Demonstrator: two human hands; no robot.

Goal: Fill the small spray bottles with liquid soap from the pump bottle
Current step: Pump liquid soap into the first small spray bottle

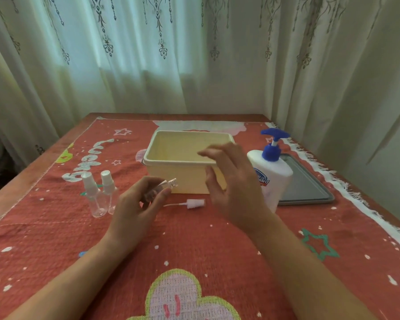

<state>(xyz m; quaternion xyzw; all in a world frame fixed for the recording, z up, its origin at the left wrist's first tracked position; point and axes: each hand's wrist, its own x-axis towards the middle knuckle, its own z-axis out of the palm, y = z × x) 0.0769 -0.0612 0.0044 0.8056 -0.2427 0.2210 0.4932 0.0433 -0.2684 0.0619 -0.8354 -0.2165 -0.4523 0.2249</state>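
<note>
Holding one uncapped spray bottle [162,189] in the left hand [134,211], fingers curled round the clear body, threaded neck tilting up and away toward the cream tub [185,158] just beyond the fingertips. Hovering the right hand [236,192] open and empty, fingers spread and slightly blurred, between that bottle and the pump bottle [271,176] standing just to its far side. Lying on the table [56,227] below and between the two hands: the removed sprayer cap [195,203], dip tube pointing toward the left hand. Standing upright just outside the left hand, touching or nearly so: two more small bottles [99,195], caps on, looking empty. Resting beyond the pump bottle, well out from the right hand: a grey tray [310,188]. Judging the step as the very start of filling the first bottle — opened, not yet under the nozzle, no soap visible inside. Calling next for bringing the narrow neck directly beneath the blue pump spout, steadying the bottle upright, and pressing the pump head slowly with the free hand, since thick soap overshooting such a small mouth seems the likely spill.
</note>
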